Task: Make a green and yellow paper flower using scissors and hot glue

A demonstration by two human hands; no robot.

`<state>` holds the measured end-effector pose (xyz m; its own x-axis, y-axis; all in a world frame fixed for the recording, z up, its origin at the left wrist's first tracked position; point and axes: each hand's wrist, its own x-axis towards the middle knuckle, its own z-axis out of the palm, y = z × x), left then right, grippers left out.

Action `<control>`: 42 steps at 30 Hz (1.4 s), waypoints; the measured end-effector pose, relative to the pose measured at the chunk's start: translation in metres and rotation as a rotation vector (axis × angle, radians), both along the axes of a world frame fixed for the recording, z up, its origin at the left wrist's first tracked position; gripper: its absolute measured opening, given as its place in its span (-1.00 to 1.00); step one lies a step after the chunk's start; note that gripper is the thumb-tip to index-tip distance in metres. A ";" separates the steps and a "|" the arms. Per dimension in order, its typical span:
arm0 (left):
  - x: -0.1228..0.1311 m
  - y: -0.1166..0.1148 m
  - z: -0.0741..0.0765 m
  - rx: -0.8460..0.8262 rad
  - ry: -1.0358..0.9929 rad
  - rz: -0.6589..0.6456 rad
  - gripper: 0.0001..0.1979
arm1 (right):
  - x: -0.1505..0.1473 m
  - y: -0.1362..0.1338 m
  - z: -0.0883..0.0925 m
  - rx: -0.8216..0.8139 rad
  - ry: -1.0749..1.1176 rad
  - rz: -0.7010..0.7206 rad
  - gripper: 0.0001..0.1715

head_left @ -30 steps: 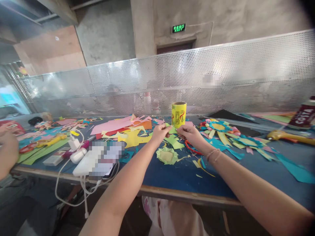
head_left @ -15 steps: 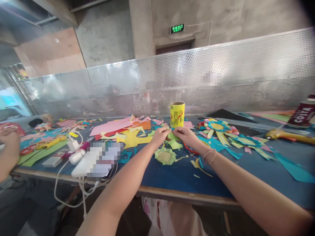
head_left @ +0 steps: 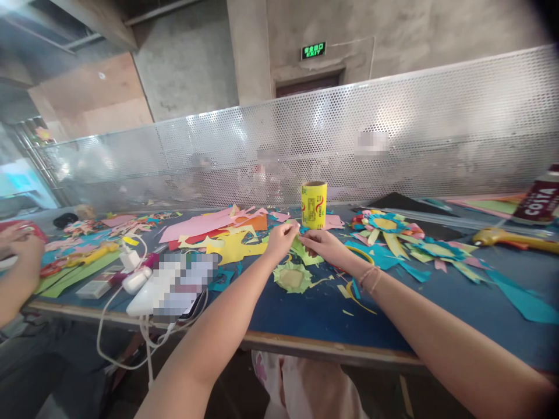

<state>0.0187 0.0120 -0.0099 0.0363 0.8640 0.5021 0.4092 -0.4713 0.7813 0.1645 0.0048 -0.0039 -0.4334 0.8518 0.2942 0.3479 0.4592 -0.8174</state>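
Close together above the middle of the table, my left hand (head_left: pixel 282 241) and my right hand (head_left: pixel 323 244) both have their fingers pinched. Whatever the left fingertips hold is too small to make out. My right fingers curl just above some light green paper (head_left: pixel 305 251), and I cannot tell what is in them. Nearer me lies a pale green paper flower (head_left: pixel 292 277) with a jagged rim. A yellow tape roll (head_left: pixel 314 206) stands upright right behind my hands. By my right wrist is a yellow and red ring-like item (head_left: pixel 358 254), partly covered.
Pink paper (head_left: pixel 205 224) and yellow scraps (head_left: pixel 236 247) lie left. At right are a layered paper flower (head_left: pixel 384 224), a yellow glue gun (head_left: pixel 502 238) and a COSTA bottle (head_left: pixel 539 198). A phone (head_left: pixel 186 285) with cables sits front left. Another person's hand (head_left: pixel 21 250) works far left.
My hands have drawn slightly apart, the left a little up and left. The green piece that was between my fingertips no longer shows clearly there. The other person's hand has shifted right.
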 end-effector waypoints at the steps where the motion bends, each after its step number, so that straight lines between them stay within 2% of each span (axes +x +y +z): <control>1: 0.000 0.000 0.001 -0.004 -0.003 0.006 -0.67 | 0.000 0.000 0.000 0.013 0.000 0.009 -0.64; 7: 0.000 0.001 0.002 0.017 -0.019 0.013 -0.67 | 0.002 -0.001 0.003 0.077 0.100 -0.038 -0.62; 13: 0.002 -0.001 0.004 0.052 -0.081 -0.025 -0.67 | 0.003 0.001 -0.002 0.099 0.022 0.015 -0.54; 19: 0.003 -0.002 0.005 0.045 -0.098 -0.041 -0.66 | 0.002 0.000 -0.001 0.197 0.054 -0.036 -0.61; 22: 0.003 -0.001 0.004 0.032 -0.129 -0.073 -0.65 | 0.002 0.001 -0.001 0.174 0.091 -0.060 -0.70; 27: 0.002 0.002 0.000 -0.026 -0.152 -0.140 -0.67 | 0.001 0.004 -0.003 0.098 0.179 -0.032 -0.75; 31: 0.000 0.001 0.003 -0.067 -0.204 -0.173 -0.68 | 0.002 0.004 -0.002 0.124 0.133 -0.072 -0.73; 37: 0.002 0.002 0.002 -0.140 -0.419 -0.194 -0.66 | 0.003 0.005 0.001 0.113 0.084 -0.112 -0.69; 42: 0.002 0.003 0.001 -0.193 -0.443 -0.203 -0.63 | 0.003 0.004 0.002 0.165 0.051 -0.121 -0.68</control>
<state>0.0208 0.0154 -0.0087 0.0331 0.9400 0.3396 -0.0652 -0.3370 0.9392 0.1671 0.0085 -0.0015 -0.3121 0.8353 0.4527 0.3690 0.5456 -0.7524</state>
